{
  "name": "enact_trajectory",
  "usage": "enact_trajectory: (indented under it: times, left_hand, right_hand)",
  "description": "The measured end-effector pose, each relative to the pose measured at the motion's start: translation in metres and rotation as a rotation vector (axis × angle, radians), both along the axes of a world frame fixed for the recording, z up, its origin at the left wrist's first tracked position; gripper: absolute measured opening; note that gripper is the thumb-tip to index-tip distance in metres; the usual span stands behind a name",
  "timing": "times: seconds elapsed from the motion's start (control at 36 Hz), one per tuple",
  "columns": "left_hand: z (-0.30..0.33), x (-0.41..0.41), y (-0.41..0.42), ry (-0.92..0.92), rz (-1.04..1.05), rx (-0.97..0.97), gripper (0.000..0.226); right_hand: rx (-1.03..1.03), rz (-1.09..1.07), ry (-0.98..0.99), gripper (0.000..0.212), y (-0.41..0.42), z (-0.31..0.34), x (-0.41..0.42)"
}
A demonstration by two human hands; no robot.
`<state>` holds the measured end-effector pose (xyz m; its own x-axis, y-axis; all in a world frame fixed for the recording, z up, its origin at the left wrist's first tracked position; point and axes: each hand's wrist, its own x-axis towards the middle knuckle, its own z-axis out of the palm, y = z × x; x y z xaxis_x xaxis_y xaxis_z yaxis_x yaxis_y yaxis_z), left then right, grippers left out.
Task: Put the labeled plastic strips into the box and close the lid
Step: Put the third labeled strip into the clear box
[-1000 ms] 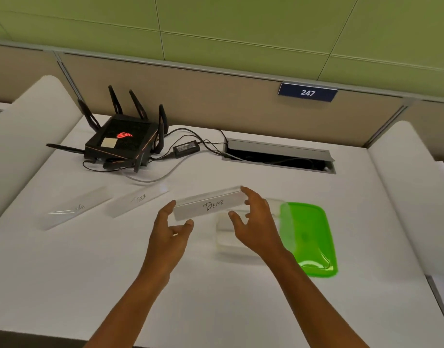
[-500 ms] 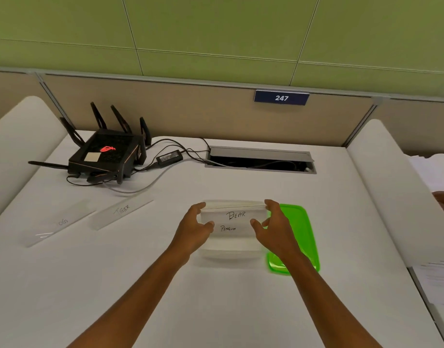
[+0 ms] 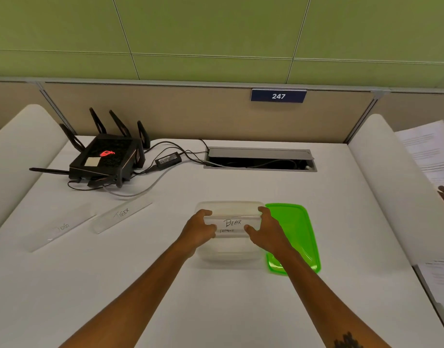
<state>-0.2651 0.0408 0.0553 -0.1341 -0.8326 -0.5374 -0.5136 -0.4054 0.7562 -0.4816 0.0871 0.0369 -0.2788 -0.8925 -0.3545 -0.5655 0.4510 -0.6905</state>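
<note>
Strips — four, I think: my left hand (image 3: 199, 228) and right hand (image 3: 267, 228) pinch BEAR strip (image 3: 232, 223) over one box (image 3: 229, 254); two strips on the bench (image 3: 215, 297).

Legible markings: "247" in white on the dark blue plate (image 3: 278, 96) at upper centre of the frame; handwritten "BEAR" on the clear strip (image 3: 232, 222) at centre; handwritten "TIGER" on the clear strip (image 3: 122, 213) at left of centre; writing on the strip (image 3: 62, 227) farther left unreadable.

Both hands (image 3: 234, 232) on "Bear" strip (image 3: 232, 223)
</note>
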Motion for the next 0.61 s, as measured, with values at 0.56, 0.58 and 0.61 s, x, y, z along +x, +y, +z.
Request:
enact_trajectory:
  times: [0.56,0.58,0.61]
  left_hand:
    - [-0.007,0.012,0.001,0.044,-0.005,0.021,0.054]
    - [-0.006,0.015,0.001,0.057,0.005,0.006,0.053]
    - [-0.005,0.018,0.002,0.072,0.021,-0.012,0.051]
  right_hand:
    - [0.052,-0.011,0.099,0.070,-0.002,0.006,0.005]
    - [0.036,-0.019,0.129,0.068,-0.001,0.008,0.007]
    - [0.018,-0.027,0.149,0.066,-0.001,0.010,0.009]
